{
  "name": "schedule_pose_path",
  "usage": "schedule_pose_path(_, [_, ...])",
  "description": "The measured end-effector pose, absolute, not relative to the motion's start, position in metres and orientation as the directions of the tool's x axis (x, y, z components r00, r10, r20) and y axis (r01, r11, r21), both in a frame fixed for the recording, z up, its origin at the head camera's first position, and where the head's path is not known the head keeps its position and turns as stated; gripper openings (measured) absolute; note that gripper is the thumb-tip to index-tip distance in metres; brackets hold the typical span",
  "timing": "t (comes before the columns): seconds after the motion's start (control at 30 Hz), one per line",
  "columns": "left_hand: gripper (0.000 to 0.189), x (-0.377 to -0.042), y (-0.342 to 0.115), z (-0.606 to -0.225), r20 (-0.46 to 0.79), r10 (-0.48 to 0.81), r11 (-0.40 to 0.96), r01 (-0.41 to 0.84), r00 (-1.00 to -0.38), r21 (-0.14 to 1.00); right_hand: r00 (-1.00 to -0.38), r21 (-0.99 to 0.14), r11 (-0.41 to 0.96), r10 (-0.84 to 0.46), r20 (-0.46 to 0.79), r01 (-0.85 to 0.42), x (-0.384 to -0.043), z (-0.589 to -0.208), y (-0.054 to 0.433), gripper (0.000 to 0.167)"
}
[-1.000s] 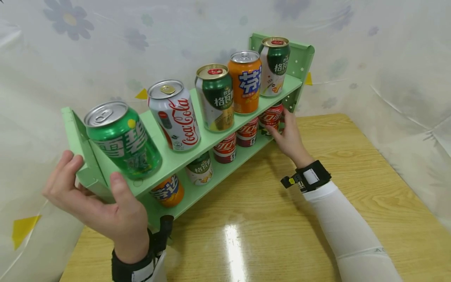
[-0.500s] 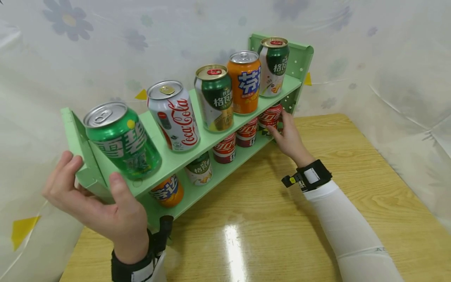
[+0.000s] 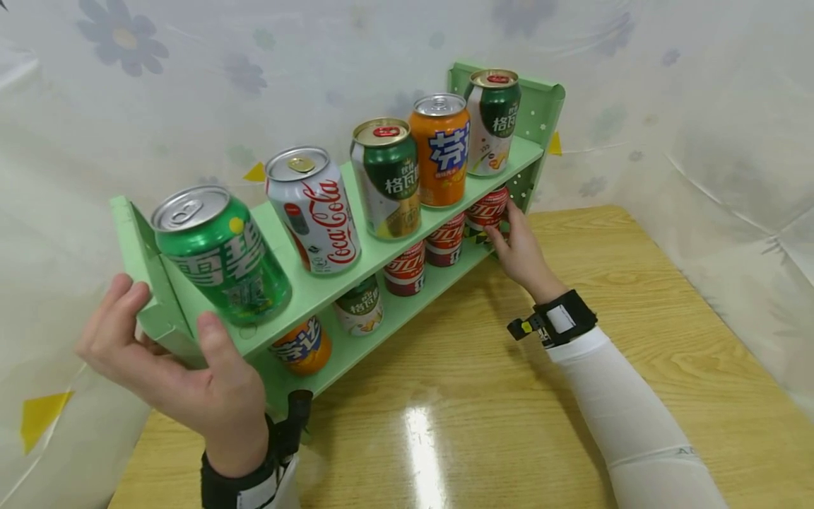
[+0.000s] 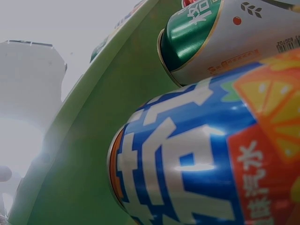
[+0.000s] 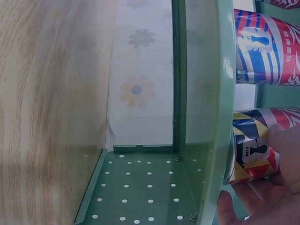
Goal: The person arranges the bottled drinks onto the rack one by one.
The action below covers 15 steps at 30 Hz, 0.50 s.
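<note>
A green two-tier shelf rack [image 3: 305, 304] stands at a slant on the table. My left hand [image 3: 184, 367] holds its left end panel, with fingers on the outer side and the thumb upright by the upper board's front edge. Right by that thumb is a green soda can [image 3: 222, 254]. At the far right of the lower tier my right hand [image 3: 524, 254] grips a red Coca-Cola can [image 3: 488, 208], thumb in front and fingers round its right side. In the right wrist view, this can [image 5: 253, 150] stands on the lower board with fingers curled beside its base.
On the upper tier stand a white Coca-Cola can [image 3: 314, 212], an orange can [image 3: 441, 152] and two green-and-white cans. Below are another orange can [image 3: 305, 346], a green-and-white can [image 3: 360, 307] and two more red cans. A floral sheet [image 3: 305, 63] hangs behind the wooden table [image 3: 509, 424].
My right thumb has shifted slightly to the right across the red can. The left hand, the rack and the other cans are almost still.
</note>
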<state>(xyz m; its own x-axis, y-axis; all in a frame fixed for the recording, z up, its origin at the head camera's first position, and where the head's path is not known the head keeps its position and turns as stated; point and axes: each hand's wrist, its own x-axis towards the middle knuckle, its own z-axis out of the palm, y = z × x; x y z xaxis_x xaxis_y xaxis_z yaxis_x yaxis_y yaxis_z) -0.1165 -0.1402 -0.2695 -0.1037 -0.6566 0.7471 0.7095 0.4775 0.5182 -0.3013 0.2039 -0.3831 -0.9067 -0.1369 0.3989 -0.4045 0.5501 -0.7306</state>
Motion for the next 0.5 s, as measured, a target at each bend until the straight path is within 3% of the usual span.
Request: schedule_pose_path(0.5, [0.047, -0.1166, -0.1408, -0.2702, 0.749, -0.654, 0.477, 0.709, -0.109, 0.519, -0.908, -0.786, 0.487, -0.040, 0.417, -0.382, -0.2970, -0.3847, 0.1951, 0.076])
